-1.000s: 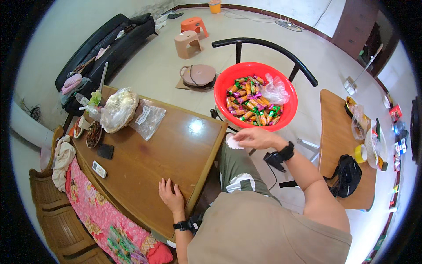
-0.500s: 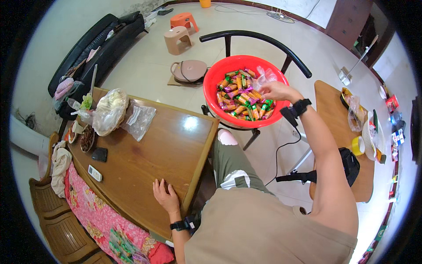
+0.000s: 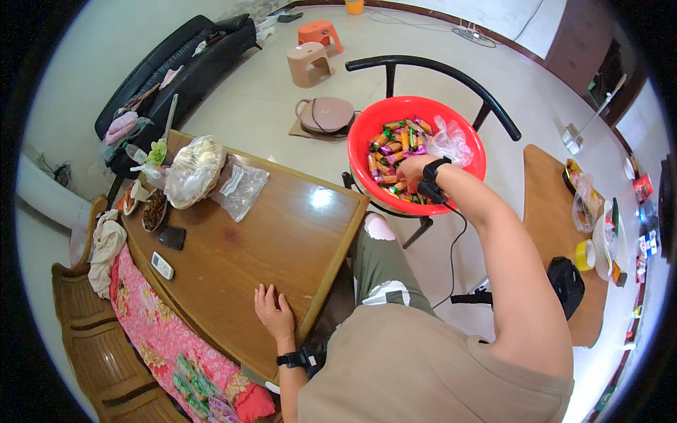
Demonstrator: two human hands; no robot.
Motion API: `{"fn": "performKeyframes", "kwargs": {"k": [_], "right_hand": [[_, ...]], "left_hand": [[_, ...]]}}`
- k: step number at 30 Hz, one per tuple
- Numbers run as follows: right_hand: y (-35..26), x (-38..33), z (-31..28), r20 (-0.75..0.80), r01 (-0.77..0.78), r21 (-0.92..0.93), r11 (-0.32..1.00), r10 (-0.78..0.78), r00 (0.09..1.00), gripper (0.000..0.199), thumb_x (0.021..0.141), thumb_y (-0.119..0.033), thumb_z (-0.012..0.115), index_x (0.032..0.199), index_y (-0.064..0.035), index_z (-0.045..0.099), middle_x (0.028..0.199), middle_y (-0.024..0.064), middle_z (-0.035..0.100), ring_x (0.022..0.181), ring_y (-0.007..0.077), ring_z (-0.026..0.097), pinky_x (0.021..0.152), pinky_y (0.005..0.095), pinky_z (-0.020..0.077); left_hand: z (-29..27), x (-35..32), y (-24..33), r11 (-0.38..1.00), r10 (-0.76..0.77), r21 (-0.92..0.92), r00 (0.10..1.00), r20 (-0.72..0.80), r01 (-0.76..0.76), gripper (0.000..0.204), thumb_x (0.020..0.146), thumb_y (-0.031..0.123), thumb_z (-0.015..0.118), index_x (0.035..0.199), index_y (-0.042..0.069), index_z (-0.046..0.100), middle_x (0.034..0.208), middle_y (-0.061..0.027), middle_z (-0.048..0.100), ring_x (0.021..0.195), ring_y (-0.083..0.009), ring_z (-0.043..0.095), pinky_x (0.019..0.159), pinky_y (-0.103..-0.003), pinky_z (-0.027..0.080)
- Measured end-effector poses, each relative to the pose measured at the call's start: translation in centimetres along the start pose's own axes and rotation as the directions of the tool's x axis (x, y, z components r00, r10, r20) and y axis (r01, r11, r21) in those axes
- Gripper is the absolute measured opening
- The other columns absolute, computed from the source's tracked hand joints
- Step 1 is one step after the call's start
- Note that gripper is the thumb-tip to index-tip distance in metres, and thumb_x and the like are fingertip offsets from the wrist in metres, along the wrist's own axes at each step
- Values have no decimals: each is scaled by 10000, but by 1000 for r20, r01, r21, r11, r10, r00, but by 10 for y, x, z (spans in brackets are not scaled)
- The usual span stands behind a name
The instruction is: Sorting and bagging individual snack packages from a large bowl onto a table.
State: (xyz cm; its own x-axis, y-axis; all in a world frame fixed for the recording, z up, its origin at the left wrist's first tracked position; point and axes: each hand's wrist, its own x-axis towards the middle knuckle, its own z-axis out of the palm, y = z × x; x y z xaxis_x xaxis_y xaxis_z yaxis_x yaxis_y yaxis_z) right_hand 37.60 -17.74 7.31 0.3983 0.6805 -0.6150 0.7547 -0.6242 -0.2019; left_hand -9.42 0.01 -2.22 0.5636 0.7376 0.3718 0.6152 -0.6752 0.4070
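Observation:
A red plastic basin [image 3: 478, 158] stands on a black metal-framed chair [image 3: 451, 70] and holds many small wrapped snacks [image 3: 395, 139] in orange, green and purple wrappers. My right hand [image 3: 412, 171] reaches down among the snacks at the near side of the basin; its fingertips are hidden. A crumpled clear plastic bag [image 3: 451, 141] lies in the basin's right part, apart from my fingers. My left hand [image 3: 273, 314] rests flat on the brown wooden table [image 3: 233, 254], fingers spread, near its right edge, holding nothing.
On the table are a bag-covered basket [image 3: 192, 173], a flat clear bag [image 3: 241, 189], a black wallet-like item [image 3: 172, 237] and a white remote [image 3: 162, 266]. At right stands a smaller table [image 3: 546, 204] with yellow tape [image 3: 584, 255]. A cable [image 3: 462, 243] hangs from my right wrist.
My right hand has moved left and down into the snacks, away from the clear bag, which stays in the basin. The view has shifted slightly; my left hand remains on the table.

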Motion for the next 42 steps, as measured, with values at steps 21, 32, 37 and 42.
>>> {"fn": "performKeyframes", "kwargs": {"k": [21, 32, 37, 42], "right_hand": [[-84, -31, -1, -460, 515, 691, 508, -241, 854, 271, 883, -300, 663, 979, -50, 617, 833, -5, 631, 728, 63, 581, 631, 217, 464], [-256, 38, 138, -178, 368, 891, 267, -540, 823, 268, 895, -214, 645, 1103, -44, 624, 878, -11, 654, 666, 39, 576, 554, 171, 444], [-265, 35, 144, -156, 349, 903, 252, -565, 810, 253, 897, -190, 621, 1090, -27, 619, 856, -2, 649, 712, 68, 614, 595, 215, 493], [-259, 44, 152, -164, 372, 877, 305, -539, 826, 202, 895, -118, 589, 1071, -19, 591, 832, 18, 645, 691, 84, 628, 565, 233, 507]], "left_hand": [[-1, -1, 4, 998, -51, -47, 997, -51, 49, 287, 824, 136, 626, 1103, 71, 632, 1286, -150, 538, 1250, -340, 436, 1042, -445, 327], [-4, 31, 13, 265, -505, -829, 803, 316, 493, 210, 927, 184, 584, 1071, 43, 644, 953, -18, 660, 782, -75, 596, 662, -208, 460], [3, 31, -9, 171, -541, -839, 761, 358, 516, 116, 908, 160, 613, 956, 59, 642, 791, 13, 633, 633, -50, 546, 542, -185, 405], [7, 36, -15, 156, -569, -823, 731, 377, 546, 120, 892, 180, 636, 892, 60, 646, 714, 14, 622, 579, -44, 540, 505, -180, 397]]}}
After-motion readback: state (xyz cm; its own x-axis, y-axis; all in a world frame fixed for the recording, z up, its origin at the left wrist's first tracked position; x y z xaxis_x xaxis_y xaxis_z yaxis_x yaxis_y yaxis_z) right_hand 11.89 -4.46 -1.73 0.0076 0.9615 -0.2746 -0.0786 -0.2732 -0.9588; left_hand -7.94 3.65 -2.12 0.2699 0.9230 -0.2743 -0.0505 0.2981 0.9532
